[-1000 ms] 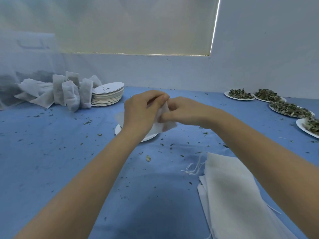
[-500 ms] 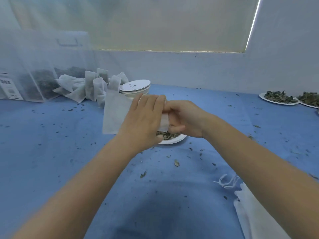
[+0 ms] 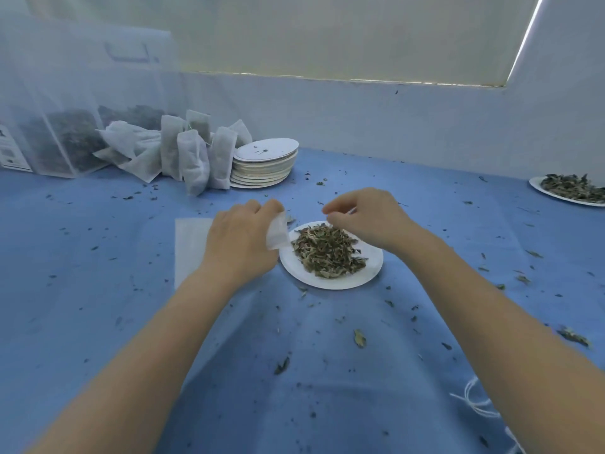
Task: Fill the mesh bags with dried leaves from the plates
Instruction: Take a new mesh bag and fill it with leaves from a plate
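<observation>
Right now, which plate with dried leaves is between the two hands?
The near plate, heaped with dried leaves, beside both hands. The other leaf plate sits far right at the frame's edge.

The left hand [image 3: 240, 239] covers the middle of the mesh bag [image 3: 189, 245]; only its left part and a folded flap by the plate [image 3: 330, 279] show. The right hand's curled fingers [image 3: 337, 209] hide whatever they may pinch. At the counter's right edge a second plate [image 3: 550, 194] of leaves is cut off. White strings [image 3: 471, 399] run under the right forearm. The label [image 3: 9, 152] at the far left is unreadable.
</observation>
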